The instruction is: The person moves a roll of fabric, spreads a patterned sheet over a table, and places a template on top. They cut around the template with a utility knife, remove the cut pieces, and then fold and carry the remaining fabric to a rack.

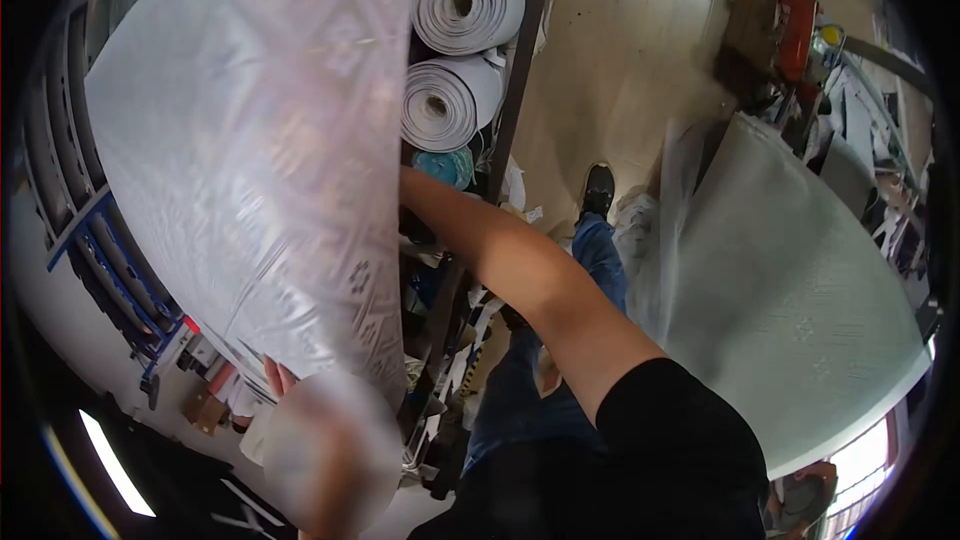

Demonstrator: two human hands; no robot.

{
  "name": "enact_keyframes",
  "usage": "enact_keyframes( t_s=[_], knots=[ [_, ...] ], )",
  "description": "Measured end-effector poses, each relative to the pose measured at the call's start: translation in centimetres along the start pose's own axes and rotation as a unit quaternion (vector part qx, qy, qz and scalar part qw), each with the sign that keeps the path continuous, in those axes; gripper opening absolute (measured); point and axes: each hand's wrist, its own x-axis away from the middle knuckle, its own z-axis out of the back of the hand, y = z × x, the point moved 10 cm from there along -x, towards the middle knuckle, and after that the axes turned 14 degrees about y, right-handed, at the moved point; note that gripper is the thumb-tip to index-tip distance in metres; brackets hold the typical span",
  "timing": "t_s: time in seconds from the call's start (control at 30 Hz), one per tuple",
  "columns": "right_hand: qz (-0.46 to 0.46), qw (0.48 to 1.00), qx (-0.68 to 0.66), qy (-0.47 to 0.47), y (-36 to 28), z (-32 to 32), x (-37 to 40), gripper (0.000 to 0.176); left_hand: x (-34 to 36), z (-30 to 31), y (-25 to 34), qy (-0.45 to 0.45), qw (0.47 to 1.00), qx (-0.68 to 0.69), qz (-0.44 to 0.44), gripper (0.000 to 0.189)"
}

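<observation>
A large white sheet with a raised diamond and flower pattern, rounded like a roll, fills the left of the view. At its lower end are the fingertips of my left hand, closed against the sheet's edge; a round blurred patch hides most of that hand. My right arm, in a black sleeve, reaches across to the sheet's right edge. Beyond the wrist my right hand is hidden behind the sheet, so its fingers do not show.
Two white rolls are stacked beside a dark rail. To the right stands a pale green patterned sheet. A cardboard box and a red object are on the wooden floor. Blue metal frames stand left.
</observation>
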Motion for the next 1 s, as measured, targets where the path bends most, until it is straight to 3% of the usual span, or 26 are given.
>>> enact_keyframes(
  t_s=[0.03,0.1,0.13,0.2,0.23,0.27,0.3,0.33,0.37,0.47,0.53,0.67,0.77,0.83,0.93,1.0],
  knots=[
    [0.102,0.972,-0.208,0.035,-3.9,1.5,7.0,0.055,-0.3,0.1,0.2,0.051,0.998,0.04,0.008,0.073],
    [-0.032,0.968,-0.221,0.116,-5.7,2.3,18.6,0.035,0.4,-0.1,-0.6,0.083,0.992,0.09,0.016,0.071],
    [-0.046,0.984,-0.14,0.103,-0.1,3.9,19.2,0.033,0.4,-0.2,-0.5,0.086,0.988,0.13,0.022,0.067],
    [-0.169,0.955,-0.108,0.22,11.9,11.2,26.4,0.036,0.9,-0.4,-0.9,0.101,0.988,0.116,0.035,0.065],
    [-0.225,0.933,-0.016,0.281,12.0,14.1,33.6,0.041,0.3,0.0,-0.5,0.102,0.989,0.105,0.03,0.066],
    [-0.254,0.917,-0.015,0.306,15.1,17.4,39.6,0.035,0.3,0.5,-0.6,0.119,0.985,0.117,0.047,0.066],
    [0.001,0.949,0.277,0.153,20.5,22.8,43.8,0.036,0.2,0.4,-0.3,0.106,0.99,0.092,0.032,0.067],
    [-0.292,0.876,0.021,0.384,17.5,23.3,52.9,0.038,0.1,0.4,-0.1,0.089,0.994,0.067,0.018,0.068],
    [-0.276,0.869,0.205,0.356,14.2,24.2,58.8,0.043,-0.1,0.7,0.0,0.093,0.993,0.067,0.021,0.069],
    [-0.295,0.83,0.134,0.454,11.9,27.2,76.0,0.039,-0.2,0.8,-0.1,0.096,0.992,0.069,0.036,0.067],
    [-0.316,0.742,0.127,0.578,7.2,25.7,85.6,0.038,-0.1,0.8,-0.4,0.111,0.99,0.073,0.039,0.066],
    [-0.334,0.69,0.173,0.618,1.5,18.8,88.4,0.036,-0.1,1.2,-0.3,0.121,0.986,0.103,0.046,0.065],
    [-0.335,0.716,0.22,0.572,-0.2,14.4,82.2,0.033,-0.4,1.3,-0.3,0.118,0.983,0.128,0.052,0.068],
    [-0.268,0.797,0.256,0.477,-1.3,10.8,75.2,0.032,-0.4,1.3,-0.4,0.127,0.979,0.149,0.055,0.069],
    [-0.183,0.835,0.333,0.398,-3.4,6.5,67.3,0.032,-0.1,1.7,-0.6,0.159,0.967,0.189,0.059,0.066],
    [-0.142,0.824,0.362,0.411,-6.7,2.1,63.0,0.031,0.3,1.9,-1.0,0.191,0.95,0.24,0.056,0.064]
  ],
)
